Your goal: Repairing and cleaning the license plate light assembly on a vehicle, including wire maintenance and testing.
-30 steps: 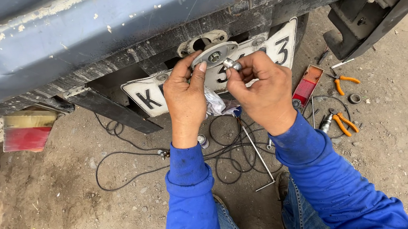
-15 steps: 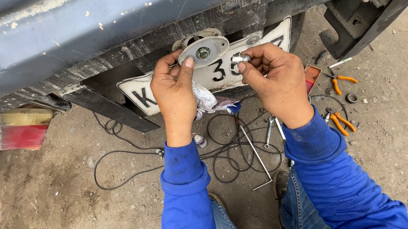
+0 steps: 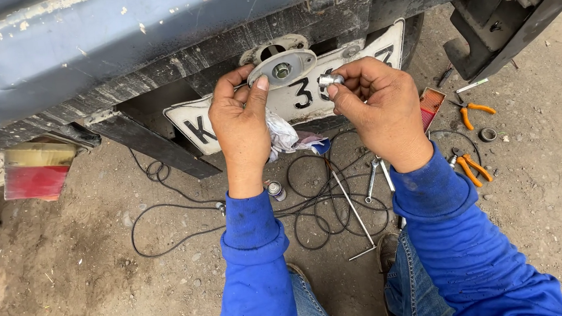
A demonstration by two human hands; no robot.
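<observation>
**Oval plate and small metal part held up at a vehicle's rear**

Here, an oval grey metal plate (image 3: 282,68) with a round hole in its middle is gripped by the left hand (image 3: 243,124), the thumb and fingers being closed on its lower left edge. The plate is held just in front of a white licence plate (image 3: 290,104) that is fixed, tilted, beneath a blue, scuffed vehicle body (image 3: 119,50). A crumpled white rag (image 3: 284,136) is tucked under the same hand, at about 4 o'clock from the palm.

At 3 o'clock from the oval plate, just beside it, a small silvery cylindrical part (image 3: 331,79) is pinched between the thumb and fingertips of the right hand (image 3: 380,106). Whether the part touches the plate cannot be told.

On the dirt ground below, at 6 o'clock from the hands, loops of black cable (image 3: 311,202) are spread, with a T-handled rod (image 3: 352,216) and a spanner (image 3: 371,179) lying across them. Orange-handled pliers (image 3: 470,168) are seen at 4 o'clock from the right hand, and a second orange-handled pair (image 3: 472,113) at 3 o'clock. A red and yellow lamp lens (image 3: 36,172) lies well apart at 9 o'clock.
</observation>
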